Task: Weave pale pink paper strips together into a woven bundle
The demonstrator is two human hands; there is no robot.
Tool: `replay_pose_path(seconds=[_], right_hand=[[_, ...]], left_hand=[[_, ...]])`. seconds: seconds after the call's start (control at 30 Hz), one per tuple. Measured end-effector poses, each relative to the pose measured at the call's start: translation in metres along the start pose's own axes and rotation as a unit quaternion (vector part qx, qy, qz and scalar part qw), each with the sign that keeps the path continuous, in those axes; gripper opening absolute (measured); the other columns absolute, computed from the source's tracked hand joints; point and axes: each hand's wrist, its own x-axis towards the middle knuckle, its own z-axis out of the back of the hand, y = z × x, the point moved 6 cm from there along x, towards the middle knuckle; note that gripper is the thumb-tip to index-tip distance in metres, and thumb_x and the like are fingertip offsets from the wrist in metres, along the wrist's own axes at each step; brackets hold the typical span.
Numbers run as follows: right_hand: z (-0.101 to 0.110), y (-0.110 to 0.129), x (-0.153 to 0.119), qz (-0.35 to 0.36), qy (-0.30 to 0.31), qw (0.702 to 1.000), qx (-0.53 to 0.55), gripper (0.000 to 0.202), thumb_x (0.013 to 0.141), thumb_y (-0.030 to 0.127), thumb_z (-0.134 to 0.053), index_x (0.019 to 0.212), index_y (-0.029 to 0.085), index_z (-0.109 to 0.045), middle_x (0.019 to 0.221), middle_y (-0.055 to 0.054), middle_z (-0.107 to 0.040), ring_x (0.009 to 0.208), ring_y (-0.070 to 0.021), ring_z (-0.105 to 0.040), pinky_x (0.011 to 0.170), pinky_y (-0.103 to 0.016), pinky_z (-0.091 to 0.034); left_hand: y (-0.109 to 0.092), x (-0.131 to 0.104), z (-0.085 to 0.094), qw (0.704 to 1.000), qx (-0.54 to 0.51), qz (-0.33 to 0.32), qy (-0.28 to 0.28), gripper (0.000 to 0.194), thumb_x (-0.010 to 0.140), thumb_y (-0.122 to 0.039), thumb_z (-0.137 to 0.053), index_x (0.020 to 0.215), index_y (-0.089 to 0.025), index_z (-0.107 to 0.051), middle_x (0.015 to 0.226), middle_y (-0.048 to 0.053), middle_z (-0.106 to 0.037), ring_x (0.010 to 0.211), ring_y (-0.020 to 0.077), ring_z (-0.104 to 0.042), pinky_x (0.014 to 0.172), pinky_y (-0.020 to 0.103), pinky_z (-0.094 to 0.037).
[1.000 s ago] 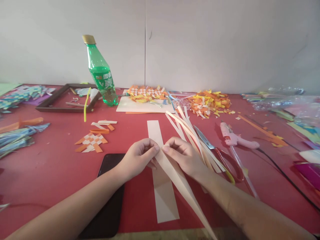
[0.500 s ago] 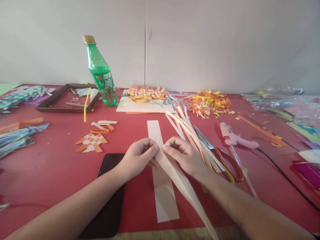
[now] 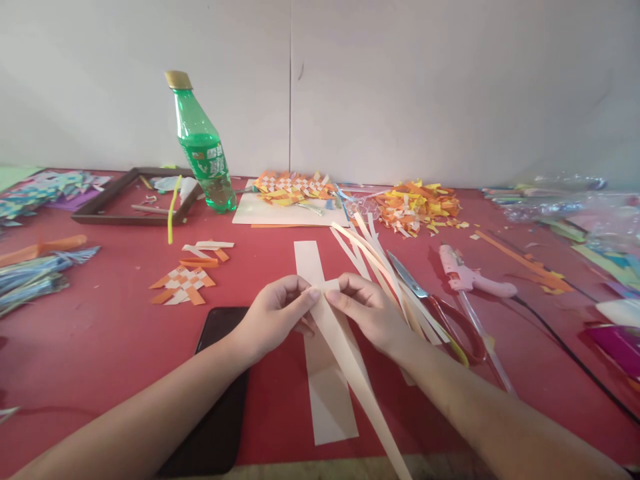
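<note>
Between thumb and fingers, my left hand (image 3: 283, 313) pinches the upper end of a long cream paper strip (image 3: 350, 363). My right hand (image 3: 365, 310) is closed on the same end, a little to the right, where a short piece of the paper shows above the fingertips. From there the strip slants down to the right, past the table's front edge. A wider cream paper strip (image 3: 306, 259) lies flat on the red table under both hands. Just right of my right hand rest several thin cream and peach strips (image 3: 380, 260) and scissors (image 3: 453, 320) with red and yellow handles.
A black phone (image 3: 215, 407) lies under my left forearm. A small orange-and-white woven piece (image 3: 184, 285) sits at left. Behind stand a green bottle (image 3: 203, 147) and a dark frame (image 3: 105, 219). A pink glue gun (image 3: 475, 277) with a cord lies at right.
The strip's free lower end has swung to the left. Its top end now shows beside my right fingertips. Both hands have stayed almost in place.
</note>
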Motion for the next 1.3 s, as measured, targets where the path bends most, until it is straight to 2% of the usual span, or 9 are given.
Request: replay_pose_path(seconds=[0.2, 0.37, 0.5, 0.67, 0.83, 1.03, 1.2, 1.3], right_hand=[[0.0, 0.004, 0.0, 0.029, -0.011, 1.0, 0.003, 0.031, 0.087, 0.04, -0.064, 0.07, 0.019, -0.048, 0.065, 0.005, -0.041, 0.06, -0.0101, -0.038, 0.056, -0.024, -0.031], [0.004, 0.003, 0.0, 0.041, -0.029, 0.999, 0.0, 0.032, 0.088, 0.041, -0.064, 0.07, 0.02, -0.048, 0.066, 0.005, -0.041, 0.06, -0.0102, -0.038, 0.056, -0.024, -0.032], [0.006, -0.005, 0.001, 0.014, -0.036, 0.999, 0.034, 0.031, 0.087, 0.044, -0.065, 0.073, 0.02, -0.05, 0.067, 0.004, -0.047, 0.062, -0.0116, -0.046, 0.059, -0.024, -0.036], [0.0, -0.007, 0.002, 0.002, 0.003, 0.998, 0.061, 0.027, 0.087, 0.043, -0.065, 0.077, 0.019, -0.059, 0.074, 0.001, -0.058, 0.068, -0.0134, -0.052, 0.067, -0.026, -0.04], [0.001, -0.002, 0.001, 0.015, -0.009, 0.999, 0.029, 0.031, 0.085, 0.043, -0.066, 0.069, 0.019, -0.053, 0.066, 0.004, -0.049, 0.063, -0.0118, -0.044, 0.062, -0.025, -0.035], [0.002, 0.0, 0.001, 0.026, -0.022, 0.999, 0.007, 0.03, 0.086, 0.044, -0.064, 0.071, 0.02, -0.053, 0.069, 0.002, -0.05, 0.067, -0.0134, -0.047, 0.064, -0.026, -0.037], [0.005, 0.003, 0.001, 0.043, -0.046, 0.998, 0.002, 0.032, 0.086, 0.043, -0.064, 0.068, 0.02, -0.05, 0.065, 0.004, -0.044, 0.06, -0.0113, -0.04, 0.059, -0.025, -0.035], [0.006, 0.001, 0.002, 0.034, -0.048, 0.998, 0.013, 0.033, 0.087, 0.043, -0.065, 0.068, 0.02, -0.051, 0.064, 0.005, -0.044, 0.059, -0.0108, -0.041, 0.058, -0.024, -0.035]], left_hand=[[0.001, 0.0, 0.002, 1.0, -0.014, -0.004, -0.007, 0.029, 0.087, -0.04, -0.065, 0.076, -0.015, -0.053, 0.064, -0.003, -0.064, 0.056, 0.0076, -0.064, 0.056, 0.018, -0.056], [-0.001, 0.0, 0.002, 1.0, -0.005, 0.005, -0.007, 0.031, 0.087, -0.043, -0.063, 0.078, -0.015, -0.055, 0.065, -0.002, -0.062, 0.058, 0.0088, -0.063, 0.055, 0.02, -0.056], [-0.001, -0.002, -0.002, 0.999, 0.02, 0.027, 0.027, 0.033, 0.082, -0.045, -0.068, 0.084, -0.013, -0.06, 0.073, 0.002, -0.066, 0.063, 0.0106, -0.065, 0.058, 0.021, -0.057], [-0.002, 0.0, 0.003, 1.0, 0.015, 0.013, -0.007, 0.032, 0.081, -0.043, -0.07, 0.081, -0.013, -0.061, 0.068, 0.0, -0.066, 0.06, 0.0105, -0.065, 0.056, 0.02, -0.055], [-0.002, 0.001, 0.005, 1.0, 0.001, -0.002, -0.006, 0.028, 0.085, -0.041, -0.067, 0.083, -0.014, -0.059, 0.065, 0.0, -0.067, 0.057, 0.0102, -0.066, 0.055, 0.019, -0.055], [-0.001, 0.002, 0.004, 1.0, -0.029, 0.006, -0.006, 0.026, 0.084, -0.038, -0.069, 0.084, -0.015, -0.057, 0.068, 0.0, -0.069, 0.055, 0.0101, -0.066, 0.052, 0.019, -0.054], [-0.001, 0.001, 0.006, 0.999, -0.024, 0.011, -0.022, 0.03, 0.082, -0.043, -0.069, 0.084, -0.015, -0.059, 0.066, 0.0, -0.067, 0.055, 0.0108, -0.065, 0.051, 0.02, -0.053], [-0.002, -0.001, 0.002, 1.0, 0.003, 0.016, -0.005, 0.035, 0.08, -0.048, -0.07, 0.082, -0.014, -0.059, 0.067, 0.001, -0.066, 0.057, 0.0118, -0.065, 0.053, 0.021, -0.054]])
